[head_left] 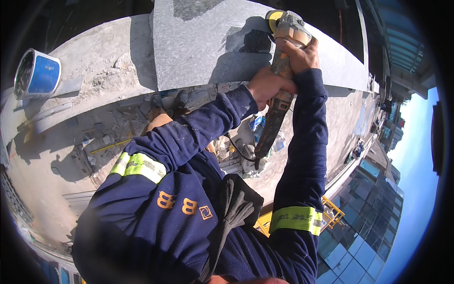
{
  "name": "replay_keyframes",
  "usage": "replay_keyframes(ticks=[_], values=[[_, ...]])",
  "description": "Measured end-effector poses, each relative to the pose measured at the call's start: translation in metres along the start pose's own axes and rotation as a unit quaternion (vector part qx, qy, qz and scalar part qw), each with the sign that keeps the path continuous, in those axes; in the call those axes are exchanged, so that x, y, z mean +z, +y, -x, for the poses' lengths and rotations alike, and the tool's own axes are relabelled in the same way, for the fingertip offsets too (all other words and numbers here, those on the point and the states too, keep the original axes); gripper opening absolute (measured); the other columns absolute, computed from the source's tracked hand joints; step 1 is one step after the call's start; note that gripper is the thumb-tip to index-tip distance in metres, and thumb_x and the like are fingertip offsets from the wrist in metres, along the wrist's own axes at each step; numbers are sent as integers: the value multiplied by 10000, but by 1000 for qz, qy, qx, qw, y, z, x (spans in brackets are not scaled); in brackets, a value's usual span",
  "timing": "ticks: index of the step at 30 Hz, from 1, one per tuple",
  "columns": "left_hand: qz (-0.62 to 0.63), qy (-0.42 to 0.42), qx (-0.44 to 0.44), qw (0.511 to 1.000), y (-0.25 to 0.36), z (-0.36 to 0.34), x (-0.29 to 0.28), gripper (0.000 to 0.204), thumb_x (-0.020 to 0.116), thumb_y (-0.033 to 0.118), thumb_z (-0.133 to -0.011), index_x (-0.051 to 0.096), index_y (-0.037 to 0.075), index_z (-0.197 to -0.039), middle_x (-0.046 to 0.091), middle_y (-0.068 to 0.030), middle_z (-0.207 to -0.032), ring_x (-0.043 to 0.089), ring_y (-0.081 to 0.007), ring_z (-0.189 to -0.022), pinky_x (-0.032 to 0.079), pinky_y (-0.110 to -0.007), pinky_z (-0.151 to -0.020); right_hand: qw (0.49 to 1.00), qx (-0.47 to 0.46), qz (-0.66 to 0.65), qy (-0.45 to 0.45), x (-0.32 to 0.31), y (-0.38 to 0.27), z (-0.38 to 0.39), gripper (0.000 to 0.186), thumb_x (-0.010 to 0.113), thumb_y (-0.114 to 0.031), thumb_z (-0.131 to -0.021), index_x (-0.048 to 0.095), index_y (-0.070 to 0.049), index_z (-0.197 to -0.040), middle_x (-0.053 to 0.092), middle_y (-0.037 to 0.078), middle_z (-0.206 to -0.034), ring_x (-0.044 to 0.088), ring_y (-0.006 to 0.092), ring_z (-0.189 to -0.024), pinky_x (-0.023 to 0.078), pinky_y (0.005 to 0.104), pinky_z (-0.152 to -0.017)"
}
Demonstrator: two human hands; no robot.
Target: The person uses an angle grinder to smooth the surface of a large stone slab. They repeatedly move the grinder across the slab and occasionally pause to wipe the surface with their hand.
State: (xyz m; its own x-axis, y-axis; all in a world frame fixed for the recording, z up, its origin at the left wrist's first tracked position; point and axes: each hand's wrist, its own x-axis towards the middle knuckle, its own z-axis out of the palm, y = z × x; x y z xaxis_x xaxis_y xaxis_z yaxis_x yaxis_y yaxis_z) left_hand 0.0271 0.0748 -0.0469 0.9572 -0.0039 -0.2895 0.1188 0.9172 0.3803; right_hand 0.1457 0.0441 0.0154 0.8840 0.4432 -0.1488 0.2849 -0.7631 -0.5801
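Note:
An angle grinder (281,64), dusty, with a worn body and a metal head, is held in both my hands over a grey metal sheet (189,52). My left hand (270,88) is wrapped round the middle of its body. Higher up, just below the head, my right hand (302,56) is closed round it. A yellow disc (274,20) sticks out at the left of the head, near the sheet's far edge. I cannot tell whether the disc touches the sheet. From the grinder's rear end a black cord (240,150) curves away to the left. Shadows of the grinder and hands fall on the sheet.
A blue and white bucket (45,73) stands on the concrete ledge (106,52) at the left. Rubble and scraps litter the floor (61,170) below, with a yellow strip (111,145) among them. Yellow metal framing (333,213) and a glass-fronted building (362,241) show at the right.

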Motion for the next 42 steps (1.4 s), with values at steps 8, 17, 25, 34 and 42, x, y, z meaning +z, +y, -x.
replay_keyframes(ticks=[8, 17, 25, 34, 42], values=[[12, 12, -18, 1000, -6, -12, 6, 327, 754, -30, -666, 659, -57, -978, 697, -127, -867, 690, -221, -706, 570, -350, -636, 999, 25, -3, 20, -9, 13, -8, 902, 857, -350, -623, 384, 82, -1257, 633, 242, -1104, 664, 313, -993, 548, 369, -839], [-164, -10, 87, 983, -41, -1, 2, 600, 849, 20, -590, 572, -67, -1116, 683, -135, -1000, 664, -213, -894, 545, -349, -777, 988, 55, -59, 134, -18, 53, 47, 987, 836, -407, -726, 309, 69, -1412, 581, 261, -1203, 602, 334, -1116, 481, 365, -959], [-345, 27, 56, 936, -53, 25, 25, 814, 900, 275, -593, 459, -39, -1201, 617, -167, -1116, 617, -242, -1043, 492, -362, -920, 984, -2, -41, 172, -41, 39, 87, 1025, 865, -348, -712, 258, -12, -1467, 509, 229, -1318, 558, 318, -1186, 467, 367, -988], [-79, 76, 100, 989, -22, 48, 18, 601, 781, 59, -698, 460, -21, -1200, 639, -101, -1048, 663, -197, -908, 558, -323, -777, 995, -94, -19, 27, -5, -4, 48, 887, 851, -327, -659, 391, -16, -1350, 663, 222, -1091, 682, 315, -983, 549, 373, -865], [15, 100, 119, 988, -11, 64, 6, 535, 701, -20, -747, 477, 3, -1233, 650, -101, -1053, 673, -207, -897, 571, -346, -749, 987, -119, 109, 11, 25, -34, 46, 921, 877, -386, -617, 414, -22, -1327, 671, 241, -1077, 684, 355, -985, 551, 399, -873]])
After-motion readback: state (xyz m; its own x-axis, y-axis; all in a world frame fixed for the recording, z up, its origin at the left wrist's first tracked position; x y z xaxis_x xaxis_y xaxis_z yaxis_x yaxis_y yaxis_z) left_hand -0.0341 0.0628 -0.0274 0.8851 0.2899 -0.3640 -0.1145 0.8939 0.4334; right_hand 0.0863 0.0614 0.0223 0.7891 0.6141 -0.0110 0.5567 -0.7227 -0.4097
